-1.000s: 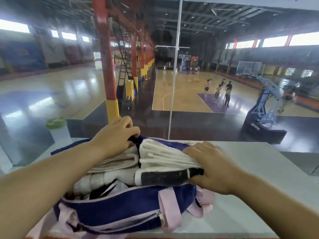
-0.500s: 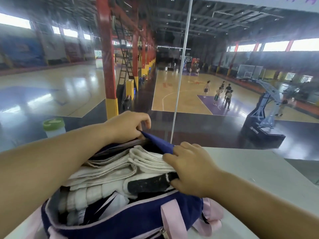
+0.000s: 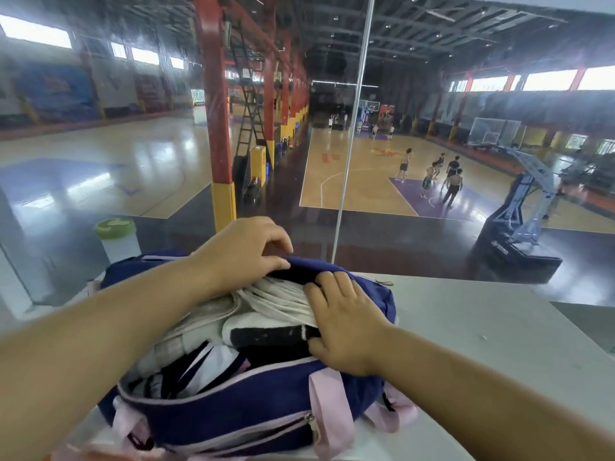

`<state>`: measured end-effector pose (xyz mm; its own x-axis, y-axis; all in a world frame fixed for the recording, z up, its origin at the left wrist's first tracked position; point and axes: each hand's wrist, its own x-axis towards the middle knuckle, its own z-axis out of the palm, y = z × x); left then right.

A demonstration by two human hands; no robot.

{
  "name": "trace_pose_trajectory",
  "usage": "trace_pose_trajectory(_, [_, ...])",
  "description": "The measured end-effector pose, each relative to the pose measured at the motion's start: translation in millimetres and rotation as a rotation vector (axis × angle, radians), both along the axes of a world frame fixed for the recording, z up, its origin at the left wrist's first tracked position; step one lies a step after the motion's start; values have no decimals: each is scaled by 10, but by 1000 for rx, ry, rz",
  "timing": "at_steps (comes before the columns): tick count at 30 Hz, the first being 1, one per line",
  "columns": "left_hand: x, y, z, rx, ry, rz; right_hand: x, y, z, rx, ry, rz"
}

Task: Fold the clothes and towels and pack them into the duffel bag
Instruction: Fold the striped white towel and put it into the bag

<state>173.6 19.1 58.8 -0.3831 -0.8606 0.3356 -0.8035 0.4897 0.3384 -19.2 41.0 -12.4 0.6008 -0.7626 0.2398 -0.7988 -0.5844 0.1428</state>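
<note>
A navy duffel bag (image 3: 233,414) with pink straps lies open on the white table (image 3: 482,344). Folded white towels (image 3: 276,301) and a white cloth with a black band (image 3: 266,336) fill it to the top. My left hand (image 3: 243,252) pinches the bag's far rim and holds it up over the towels. My right hand (image 3: 342,331) presses flat on the towels at the bag's right end, fingers spread against the cloth. What lies deeper in the bag is hidden.
A white bottle with a green lid (image 3: 118,239) stands behind the bag on the left. A glass pane with a metal post (image 3: 349,161) rises just beyond the table. Bare tabletop stretches to the right of the bag.
My left hand has lifted the bag's far rim up and over the towels. My right hand slid further in on top of them. The view has tilted slightly.
</note>
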Motion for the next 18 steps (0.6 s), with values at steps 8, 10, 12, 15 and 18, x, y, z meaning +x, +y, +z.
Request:
trace_pose_trajectory(8, [-200, 722, -455, 14, -32, -17, -243, 58, 245, 251, -147, -49])
trace_pose_trajectory(10, [-251, 799, -577, 105, -106, 33, -247, 59, 259, 257, -169, -90])
trace_pose_trajectory(12, [-302, 835, -684, 218, -139, 112, -220, 59, 263, 240, -171, -121])
trace_pose_trajectory(15, [-361, 851, -761, 324, -92, 154, -159, 66, 289, 196, -186, -139])
trace_pose_trajectory(18, [-413, 893, -732, 383, -29, 64, -105, 66, 334, 184, -276, -166])
